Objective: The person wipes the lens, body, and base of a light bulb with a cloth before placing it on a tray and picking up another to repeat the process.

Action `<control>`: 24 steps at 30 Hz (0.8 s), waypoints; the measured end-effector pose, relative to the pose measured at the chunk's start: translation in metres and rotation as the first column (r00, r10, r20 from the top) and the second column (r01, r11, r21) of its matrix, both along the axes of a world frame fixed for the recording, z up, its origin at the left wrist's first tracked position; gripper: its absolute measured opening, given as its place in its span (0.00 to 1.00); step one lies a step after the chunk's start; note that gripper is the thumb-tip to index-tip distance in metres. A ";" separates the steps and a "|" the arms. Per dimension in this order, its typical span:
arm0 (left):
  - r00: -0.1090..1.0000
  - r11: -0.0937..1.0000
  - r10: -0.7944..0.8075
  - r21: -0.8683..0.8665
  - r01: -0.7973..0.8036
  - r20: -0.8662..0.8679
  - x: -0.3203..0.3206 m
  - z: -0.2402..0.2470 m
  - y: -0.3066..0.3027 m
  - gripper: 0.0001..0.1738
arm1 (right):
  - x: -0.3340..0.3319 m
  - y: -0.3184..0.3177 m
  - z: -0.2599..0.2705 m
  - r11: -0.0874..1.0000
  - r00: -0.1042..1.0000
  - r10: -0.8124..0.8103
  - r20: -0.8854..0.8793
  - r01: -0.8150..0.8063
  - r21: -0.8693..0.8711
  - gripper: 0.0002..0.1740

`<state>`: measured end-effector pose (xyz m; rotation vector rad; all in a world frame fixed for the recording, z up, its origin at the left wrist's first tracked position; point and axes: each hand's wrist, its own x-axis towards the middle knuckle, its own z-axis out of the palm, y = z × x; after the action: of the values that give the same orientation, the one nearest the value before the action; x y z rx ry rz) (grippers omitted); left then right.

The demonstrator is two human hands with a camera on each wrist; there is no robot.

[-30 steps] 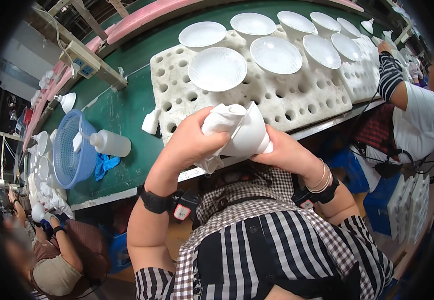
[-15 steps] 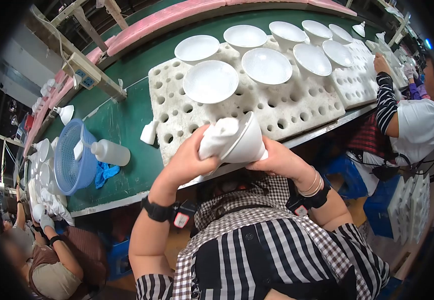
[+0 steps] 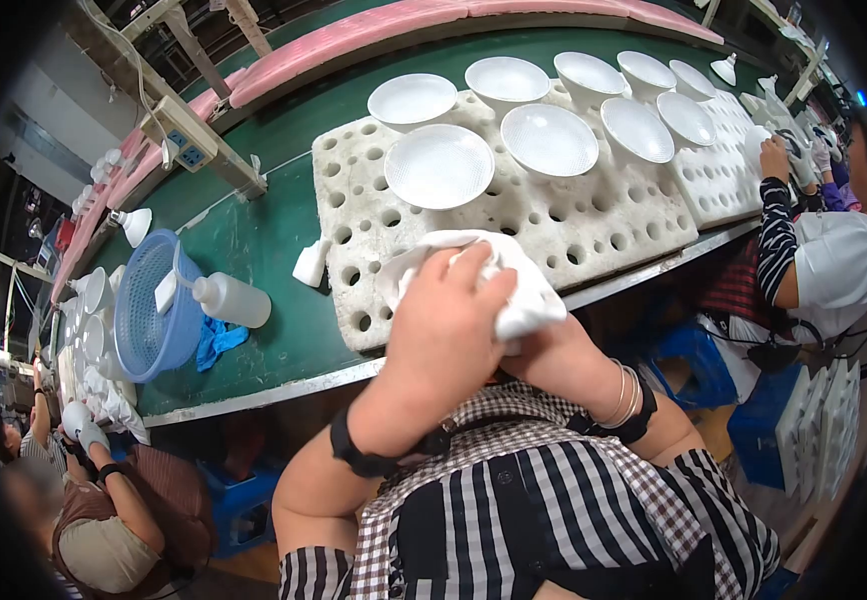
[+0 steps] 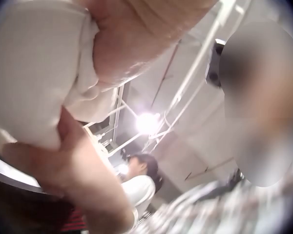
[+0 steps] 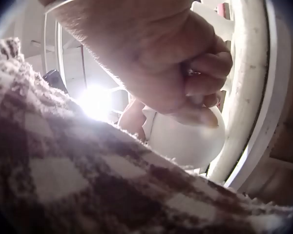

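My left hand (image 3: 444,335) lies over a bunched white cloth (image 3: 532,295), its fingers bent round it. Beneath it, my right hand (image 3: 559,365) grips a white cone-shaped cup by the narrow end; the cloth hides most of the cup in the head view. In the left wrist view the smooth white cup (image 4: 34,63) shows between my left hand (image 4: 136,39) and my right hand (image 4: 83,180). The right wrist view shows my right hand (image 5: 156,58) with curled fingers against the cup (image 5: 185,141).
A pitted white foam board (image 3: 354,180) carries several white cups (image 3: 439,167) in rows. To the left are a blue basket (image 3: 159,310), a plastic bottle (image 3: 234,300), a blue cloth (image 3: 219,343) and a small white block (image 3: 310,262). Other people sit on both sides.
My left hand has moved from the cup's side to over its mouth, with the cloth spread there. The cup is now mostly covered; my right hand has shifted slightly lower.
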<state>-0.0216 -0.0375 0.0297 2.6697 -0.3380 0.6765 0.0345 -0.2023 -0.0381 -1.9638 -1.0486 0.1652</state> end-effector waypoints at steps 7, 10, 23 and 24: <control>0.773 0.406 -0.409 -0.855 -0.322 -0.485 0.024 -0.031 0.056 0.14 | 0.001 0.005 0.035 0.955 0.968 0.249 0.033 -0.240 -0.172 0.44; 0.892 0.428 -0.090 -0.826 -0.366 -0.442 0.011 -0.063 0.069 0.13 | 0.002 0.003 0.032 0.947 0.951 0.306 -0.035 -0.308 -0.094 0.51; 0.979 0.983 0.170 -0.089 -0.160 0.114 -0.011 -0.021 0.037 0.29 | 0.019 0.007 0.048 0.998 0.991 -0.064 0.121 0.064 0.001 0.30; 0.977 0.981 0.194 -0.027 -0.192 0.086 -0.010 -0.024 0.038 0.31 | 0.019 0.009 0.051 0.996 0.993 -0.085 0.082 0.085 0.000 0.29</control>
<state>-0.0313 0.0002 0.0052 2.6835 -0.0942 0.8533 0.0537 -0.1934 0.0125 -2.0291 -1.0156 0.0399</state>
